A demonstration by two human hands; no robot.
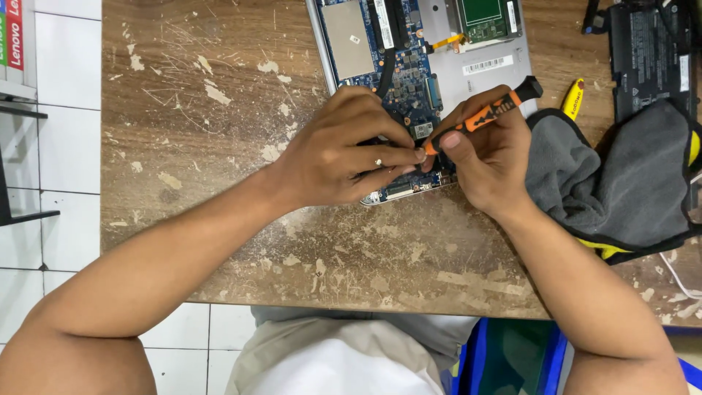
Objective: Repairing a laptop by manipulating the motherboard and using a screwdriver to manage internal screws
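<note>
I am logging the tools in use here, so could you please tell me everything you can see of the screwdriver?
The screwdriver is slim, with an orange handle crossed by black grip bands and ending in a black cap at the upper right. It lies tilted, cap up and to the right, tip down and to the left over the open laptop. The right hand grips its handle; the left hand pinches near the tip, which the fingers hide. Its handle looks like plastic with rubbery bands.

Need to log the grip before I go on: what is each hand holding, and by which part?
The right hand holds an orange-and-black screwdriver around its handle. The left hand pinches the driver's tip end by the fingertips, over the opened laptop.
</note>
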